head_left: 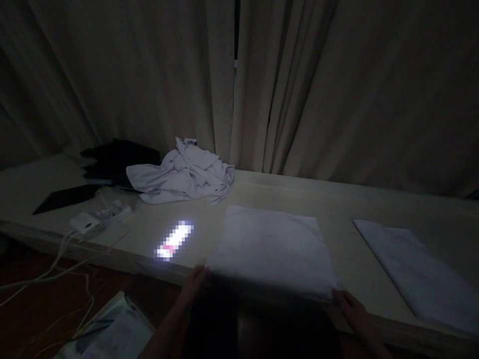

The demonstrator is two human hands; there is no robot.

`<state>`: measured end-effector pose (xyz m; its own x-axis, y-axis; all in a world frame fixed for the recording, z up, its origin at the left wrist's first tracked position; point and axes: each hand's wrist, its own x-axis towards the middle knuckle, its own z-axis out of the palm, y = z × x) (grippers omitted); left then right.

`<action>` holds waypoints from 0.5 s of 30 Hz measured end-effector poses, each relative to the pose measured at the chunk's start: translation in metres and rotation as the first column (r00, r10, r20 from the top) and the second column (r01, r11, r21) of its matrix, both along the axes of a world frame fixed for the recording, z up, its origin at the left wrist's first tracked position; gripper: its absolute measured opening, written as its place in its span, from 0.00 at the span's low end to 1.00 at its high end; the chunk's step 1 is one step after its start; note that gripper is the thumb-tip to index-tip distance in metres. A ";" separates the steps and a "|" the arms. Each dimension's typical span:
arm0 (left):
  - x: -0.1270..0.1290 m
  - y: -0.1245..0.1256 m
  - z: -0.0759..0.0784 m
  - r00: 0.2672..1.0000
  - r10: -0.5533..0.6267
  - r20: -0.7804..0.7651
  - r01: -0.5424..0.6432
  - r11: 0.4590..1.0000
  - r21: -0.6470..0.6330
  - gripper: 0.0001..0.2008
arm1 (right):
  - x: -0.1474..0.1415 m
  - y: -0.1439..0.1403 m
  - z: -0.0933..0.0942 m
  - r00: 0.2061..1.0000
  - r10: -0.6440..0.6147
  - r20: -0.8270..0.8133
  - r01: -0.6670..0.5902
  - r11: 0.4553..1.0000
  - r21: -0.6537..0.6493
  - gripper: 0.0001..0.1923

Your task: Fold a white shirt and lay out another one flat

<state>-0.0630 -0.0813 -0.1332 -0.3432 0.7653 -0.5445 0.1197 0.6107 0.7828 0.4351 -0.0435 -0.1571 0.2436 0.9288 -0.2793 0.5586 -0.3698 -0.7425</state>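
A folded white cloth [271, 247] lies flat on the pale table [337, 199] in front of me. My left hand [195, 283] grips its near left corner at the table's front edge. My right hand [350, 306] holds its near right corner. The room is dim, so the fingers are hard to make out. A crumpled white garment [183, 172] sits in a heap further back on the left, apart from both hands.
A second folded white cloth [415, 271] lies at the right. A lit phone screen [174, 240] glows left of the cloth. A power strip [99, 217] with cables, a dark flat object [62, 198] and dark clothing [116, 159] lie at left. Curtains [262, 85] hang behind.
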 end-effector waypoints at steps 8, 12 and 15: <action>-0.005 0.000 -0.004 0.987 -0.004 -0.161 0.019 0.995 0.097 0.22 | 0.005 -0.006 -0.008 0.997 -0.080 0.020 0.081 0.994 -0.075 0.27; 0.009 -0.025 0.000 0.952 -0.034 -0.305 0.082 0.986 0.145 0.24 | 0.001 -0.025 -0.011 0.983 -0.182 0.023 0.181 0.983 0.033 0.32; 0.029 -0.057 -0.008 0.884 -0.135 -0.448 0.210 0.970 0.122 0.31 | -0.020 -0.063 -0.020 0.982 -0.147 0.115 0.137 0.986 0.092 0.32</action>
<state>-0.0340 -0.1378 -0.1415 -0.3708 0.8986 -0.2348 0.5614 0.4182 0.7141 0.4155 -0.1063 -0.1771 0.4017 0.9011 -0.1632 0.5924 -0.3916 -0.7041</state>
